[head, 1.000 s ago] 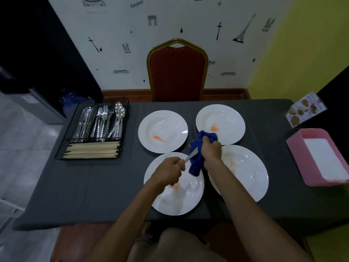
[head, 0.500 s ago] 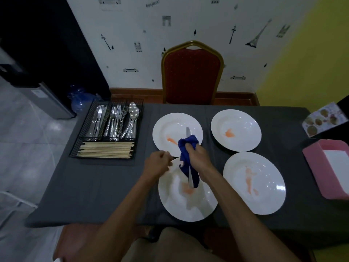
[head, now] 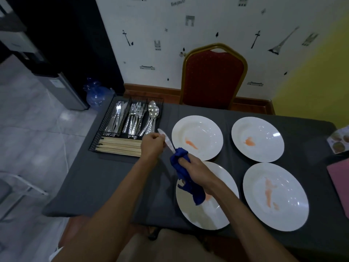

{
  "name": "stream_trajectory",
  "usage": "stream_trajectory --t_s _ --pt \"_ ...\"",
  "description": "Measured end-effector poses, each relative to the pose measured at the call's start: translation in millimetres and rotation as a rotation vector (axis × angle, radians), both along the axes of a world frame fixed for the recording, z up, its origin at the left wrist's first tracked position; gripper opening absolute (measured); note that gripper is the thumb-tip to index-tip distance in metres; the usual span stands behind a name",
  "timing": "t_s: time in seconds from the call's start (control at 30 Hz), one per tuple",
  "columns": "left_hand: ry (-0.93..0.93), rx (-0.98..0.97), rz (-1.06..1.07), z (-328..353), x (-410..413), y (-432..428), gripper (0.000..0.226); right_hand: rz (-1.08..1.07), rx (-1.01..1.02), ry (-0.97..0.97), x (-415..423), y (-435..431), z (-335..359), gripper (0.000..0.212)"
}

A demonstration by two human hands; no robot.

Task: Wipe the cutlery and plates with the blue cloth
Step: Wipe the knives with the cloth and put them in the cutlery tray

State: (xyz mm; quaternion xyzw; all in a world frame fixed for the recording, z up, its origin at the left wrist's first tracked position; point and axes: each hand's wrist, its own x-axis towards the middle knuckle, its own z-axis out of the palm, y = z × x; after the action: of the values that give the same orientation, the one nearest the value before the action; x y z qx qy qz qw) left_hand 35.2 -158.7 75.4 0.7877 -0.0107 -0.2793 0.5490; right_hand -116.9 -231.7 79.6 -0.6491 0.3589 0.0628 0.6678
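- The left hand (head: 152, 146) is closed in a fist round a knife (head: 167, 141), held up over the dark-covered desk (head: 105, 178). One rounded end of the knife pokes out past the knuckles, pointing away from the person.
- The right hand (head: 196, 170) is just beside the left one and a little nearer the person. Its fingers are curled round the blue cloth (head: 194, 193).
- The cloth is bunched over the other end of the knife, and a loose tail of it hangs below the palm.
- Under the right hand and wrist lies the nearest plate (head: 204, 214), white, with an orange smear partly hidden by the hanging cloth.
- Just beyond the right hand sits a second plate (head: 197, 129), with an orange streak in its well.
- Out to the right of that hand are a third plate (head: 264, 129) on the far side and a fourth plate (head: 287, 186) on the near side. Both are smeared orange.
- Just past the left hand, towards its left, stands a black wire tray (head: 105, 127).
- The tray's far compartments hold table knives (head: 116, 116), forks (head: 135, 118) and spoons (head: 153, 114). The long near compartment holds chopsticks (head: 119, 146) lying crosswise.
- The left hand is close to the tray's near right corner; I cannot tell whether it touches.
- Beyond both hands, across the desk, a red chair (head: 212, 78) with a gold frame stands by the wall.
- Well apart from the right hand, at the far right, the edge of a pink box (head: 340, 182) is cut off from sight.
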Motion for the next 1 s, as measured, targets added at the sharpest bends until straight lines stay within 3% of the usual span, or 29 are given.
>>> stream_trajectory --t_s 0.17,0.37,0.57,0.73,1.0 --pt "-0.184 0.217 -0.193 -5.8 -1.6 9.8 0.036 -0.014 -0.048 0.006 30.3 15.1 -0.6 0.018" --pt "-0.047 0.059 0.098 -14.2 51.1 33.6 0.03 0.014 -0.012 0.053 43.7 21.0 -8.1 0.024" --pt "0.156 0.021 -0.125 -26.6 52.0 45.2 0.027 0.006 -0.04 -0.003 95.8 38.2 -3.2 0.019" --pt "0.183 -0.047 0.03 -23.0 103.8 65.3 0.019 0.061 -0.039 0.01 123.1 47.3 -9.0 0.018" --pt "0.071 0.088 -0.123 -22.0 162.5 62.1 0.031 0.053 -0.01 0.042 215.6 48.0 -12.3 0.021"
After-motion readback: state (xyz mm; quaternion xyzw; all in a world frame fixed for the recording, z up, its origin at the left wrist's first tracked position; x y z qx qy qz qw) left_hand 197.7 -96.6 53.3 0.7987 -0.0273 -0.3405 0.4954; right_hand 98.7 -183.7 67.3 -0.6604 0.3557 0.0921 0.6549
